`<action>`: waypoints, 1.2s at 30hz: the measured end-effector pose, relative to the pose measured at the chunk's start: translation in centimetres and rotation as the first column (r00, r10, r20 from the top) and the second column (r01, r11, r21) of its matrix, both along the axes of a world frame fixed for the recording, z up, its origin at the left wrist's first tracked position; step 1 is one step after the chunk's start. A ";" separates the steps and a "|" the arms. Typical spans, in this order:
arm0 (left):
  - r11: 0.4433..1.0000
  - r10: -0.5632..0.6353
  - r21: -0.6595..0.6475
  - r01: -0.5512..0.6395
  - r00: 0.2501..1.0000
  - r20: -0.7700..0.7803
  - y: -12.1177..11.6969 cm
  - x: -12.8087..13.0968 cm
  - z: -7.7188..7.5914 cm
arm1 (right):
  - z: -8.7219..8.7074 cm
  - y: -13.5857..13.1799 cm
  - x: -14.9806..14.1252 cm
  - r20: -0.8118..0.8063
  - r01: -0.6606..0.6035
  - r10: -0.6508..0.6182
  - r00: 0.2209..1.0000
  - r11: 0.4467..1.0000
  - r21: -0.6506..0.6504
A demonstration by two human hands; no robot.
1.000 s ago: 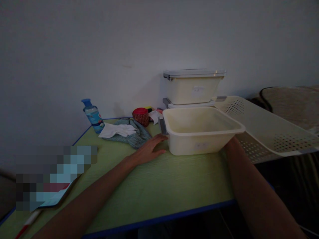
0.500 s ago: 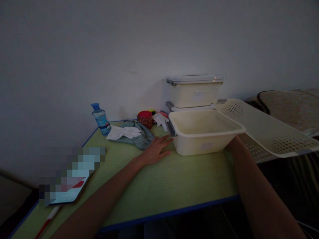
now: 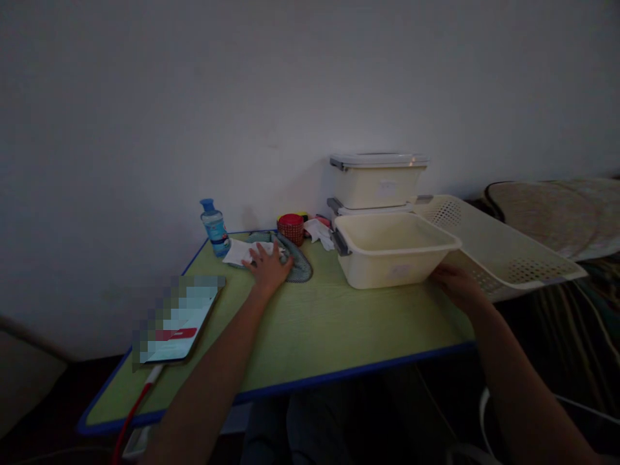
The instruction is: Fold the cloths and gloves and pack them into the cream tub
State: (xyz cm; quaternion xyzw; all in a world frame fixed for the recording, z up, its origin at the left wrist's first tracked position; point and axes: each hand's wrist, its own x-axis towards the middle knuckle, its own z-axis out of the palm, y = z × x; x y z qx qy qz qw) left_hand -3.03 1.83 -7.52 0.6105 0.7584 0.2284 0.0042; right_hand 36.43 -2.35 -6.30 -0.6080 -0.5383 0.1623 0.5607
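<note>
My left hand (image 3: pixel 268 268) is open, its fingers spread over a grey-green patterned cloth (image 3: pixel 300 266) with a white tissue (image 3: pixel 238 250) on top. Whether it presses on them or hovers just above is hard to tell. At the lower right side of a lidless cream plastic bin (image 3: pixel 375 274), my right hand (image 3: pixel 455 285) has its fingers stretched toward the wall, their tips partly hidden by the bin. The bin stands upright, with a grey latch on its left end.
Two lidded bins (image 3: pixel 382 184) are stacked behind the lidless one. A perforated white basket (image 3: pixel 513 252) lies at right. Toward the wall are a red woven container (image 3: pixel 290 230), white tissue (image 3: pixel 320 234) and a blue bottle (image 3: pixel 216 227). A cabled tablet-like device (image 3: pixel 188 323) lies at left.
My left hand has moved left from beside the lidless bin onto the cloth and tissue. My right hand has drawn back a little and shows more. The camera view has shifted.
</note>
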 end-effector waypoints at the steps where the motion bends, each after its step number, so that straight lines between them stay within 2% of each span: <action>1: 0.999 -0.007 -0.043 0.007 1.000 -0.006 0.0 -0.1 -0.1 | 0.0 -0.6 0.1 -0.003 0.024 -0.024 1.000 0.999 -0.025; 5: 0.988 -0.041 -0.150 0.027 0.995 -0.087 -0.1 0.0 -0.2 | 0.3 -3.1 -0.3 0.024 0.217 -0.217 0.976 0.976 0.004; 8: 0.983 -0.062 -0.178 0.037 0.988 -0.138 -0.5 0.0 0.0 | 0.5 -4.9 -2.0 0.034 0.346 -0.353 0.935 0.930 0.123; 10: 0.983 -0.092 -0.172 0.062 0.981 -0.171 -0.8 -0.1 0.2 | 0.6 -6.2 -4.2 0.051 0.377 -0.397 0.916 0.899 0.224; 12: 0.983 -0.123 -0.162 0.092 0.973 -0.195 -1.3 -0.2 0.3 | 0.7 -7.5 -7.0 0.101 0.315 -0.362 0.927 0.895 0.315; 13: 0.982 -0.136 -0.157 0.105 0.970 -0.204 -1.6 -0.2 0.4 | 0.9 -8.1 -8.6 0.158 0.232 -0.306 0.939 0.901 0.366; 14: 0.981 -0.146 -0.154 0.114 0.967 -0.210 -1.8 -0.2 0.4 | 1.1 -8.5 -10.2 0.313 0.022 -0.192 0.930 0.880 0.474; 15: 0.981 -0.154 -0.152 0.123 0.964 -0.215 -2.1 -0.1 0.5 | 1.3 -8.7 -11.8 0.465 -0.205 -0.073 0.882 0.829 0.520; 16: 0.980 -0.163 -0.149 0.132 0.961 -0.222 -2.5 0.1 0.5 | 1.7 -8.6 -13.4 0.599 -0.412 0.050 0.799 0.771 0.486; 18: 0.979 -0.181 -0.136 0.151 0.954 -0.238 -3.2 0.5 0.7 | 2.3 -7.9 -16.4 0.774 -0.675 0.246 0.583 0.678 0.293; 19: 0.978 -0.192 -0.124 0.166 0.950 -0.244 -3.6 0.8 0.7 | 2.6 -7.1 -17.7 0.805 -0.729 0.316 0.503 0.656 0.198; 21: 0.972 -0.234 -0.089 0.219 0.946 -0.223 -4.3 1.3 0.9 | 2.9 -5.0 -20.1 0.777 -0.747 0.452 0.439 0.664 0.035; 22: 0.963 -0.267 -0.072 0.258 0.946 -0.184 -4.6 1.5 1.0 | 2.9 -3.8 -21.1 0.728 -0.728 0.520 0.447 0.684 -0.041; 26: 0.920 -0.389 -0.042 0.390 0.921 0.026 -4.8 1.9 1.1 | 1.4 0.5 -23.9 0.678 -0.702 0.560 0.476 0.707 -0.091; 31: 0.912 -0.384 -0.028 0.409 0.876 0.292 -3.2 1.2 1.2 | -0.7 2.8 -24.6 0.601 -0.693 0.613 0.512 0.709 -0.133; 33: 0.898 -0.387 -0.013 0.439 0.805 0.449 -2.4 0.4 1.3 | -1.0 3.1 -24.4 0.570 -0.692 0.631 0.527 0.708 -0.144; 36: 0.875 -0.365 0.031 0.482 0.618 0.696 -1.8 -0.8 1.6 | -1.1 3.5 -24.0 0.540 -0.698 0.657 0.526 0.696 -0.167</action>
